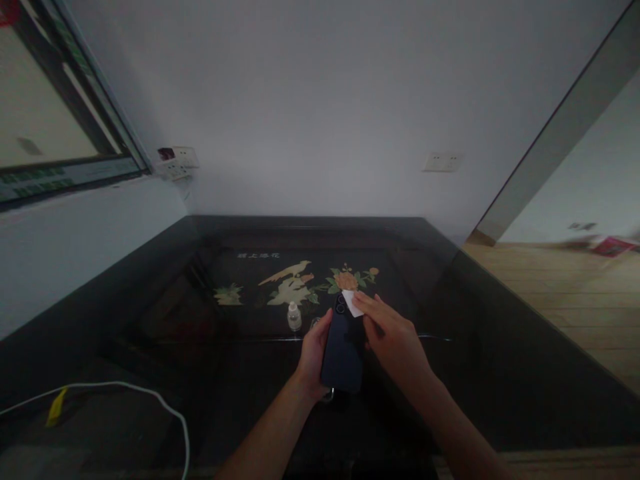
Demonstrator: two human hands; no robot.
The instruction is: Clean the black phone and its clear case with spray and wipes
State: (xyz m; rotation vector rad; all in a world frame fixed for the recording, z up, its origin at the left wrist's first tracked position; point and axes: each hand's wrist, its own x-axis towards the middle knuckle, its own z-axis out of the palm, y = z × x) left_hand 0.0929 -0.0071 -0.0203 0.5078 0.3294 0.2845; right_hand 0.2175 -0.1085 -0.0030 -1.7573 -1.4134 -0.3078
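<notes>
A dark blue smartphone (343, 353) is held above the black table, its back and camera lenses facing up. My left hand (313, 357) grips it along the left edge. In my right hand (393, 331) is a white wipe (353, 304), pinched between the fingers and lying against the phone's top end beside the lenses. A small clear bottle with a white cap (295, 317) stands upright on the table to the left of the phone. Part of a shiny round object (328, 395) shows under the phone's lower end; I cannot make out what it is.
The glossy black table (240, 373) carries an inlaid bird-and-flower picture (293, 280). A white cable (125, 384) with a yellow tag (57, 407) lies at the left. Behind stands a wall with a socket (443, 162); a window (55, 100) is at upper left.
</notes>
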